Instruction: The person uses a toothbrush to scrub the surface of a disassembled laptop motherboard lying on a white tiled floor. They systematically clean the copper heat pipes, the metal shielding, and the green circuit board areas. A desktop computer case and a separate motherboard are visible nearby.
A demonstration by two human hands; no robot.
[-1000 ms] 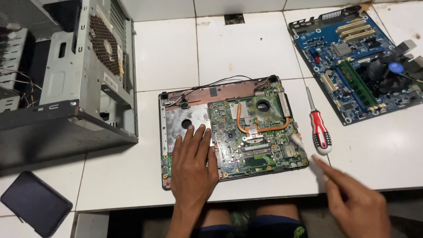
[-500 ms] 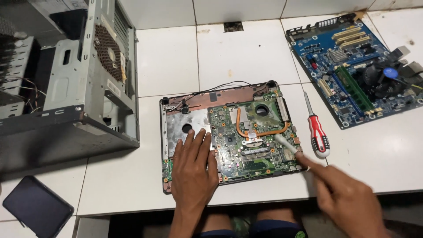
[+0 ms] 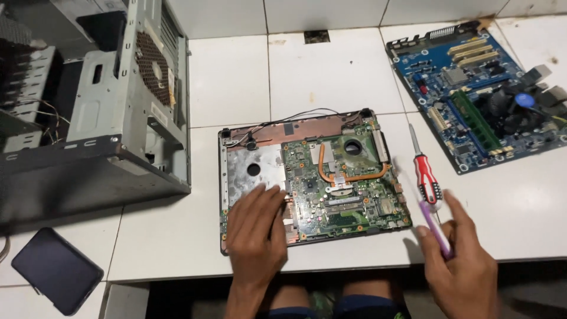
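— Where are your hands just now?

— My left hand (image 3: 257,227) lies flat, palm down, on the lower left corner of the opened laptop (image 3: 310,177), fingers spread over the bare metal plate and the edge of its green circuit board. It presses there and clasps nothing.

— And the other?

— My right hand (image 3: 463,266) is off the laptop's lower right corner, over the white tiled table (image 3: 236,82). Its fingers are pinched around a thin purple tool (image 3: 436,227), held like a pen, with the tip slanting up and left toward the laptop. The tip blurs, so I cannot tell whether it touches anything.

— What lies near it?

— A screwdriver with a red and white handle (image 3: 424,177) lies on the table just beside the laptop's right edge, its handle end close to the purple tool.

— What else is around?

— A blue motherboard (image 3: 472,88) sits at the far right, well apart. A grey computer case (image 3: 94,112) stands open on the left, and a dark phone (image 3: 56,269) lies face down in front of it.
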